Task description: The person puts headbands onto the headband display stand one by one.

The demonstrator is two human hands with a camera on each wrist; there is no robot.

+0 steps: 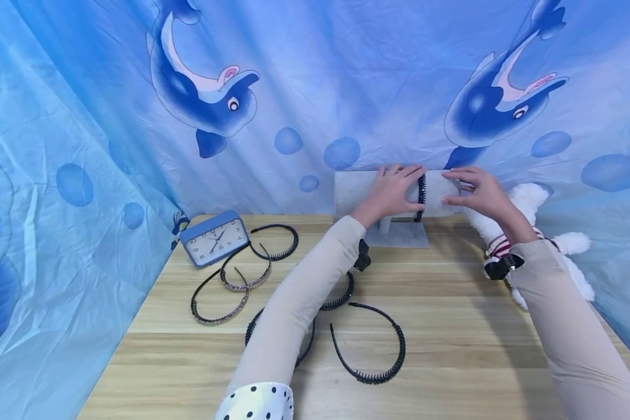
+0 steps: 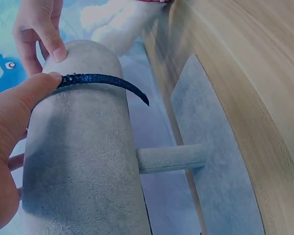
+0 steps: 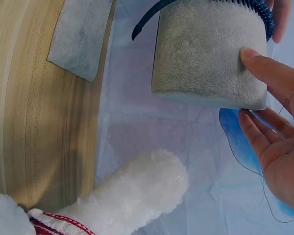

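A grey plush roll (image 1: 349, 192) on a T-shaped display stand has a black toothed headband (image 1: 422, 195) fitted over it, right of its middle. My left hand (image 1: 390, 193) grips the headband, its thumb at the band on the front and its fingers over the top; the left wrist view hides most of those fingers behind the roll. My right hand (image 1: 480, 191) holds the roll's right end, with the thumb (image 3: 252, 56) pressed on the plush and the other fingers round the far side. One tapered tip (image 2: 143, 98) of the headband sticks out below the roll.
Several loose headbands, one of them (image 1: 399, 350) near the front, lie on the wooden table. At the back left stands a blue clock (image 1: 215, 238). A white plush toy (image 1: 530, 201) sits behind my right forearm, and a blue dolphin-print curtain (image 1: 304, 76) hangs behind.
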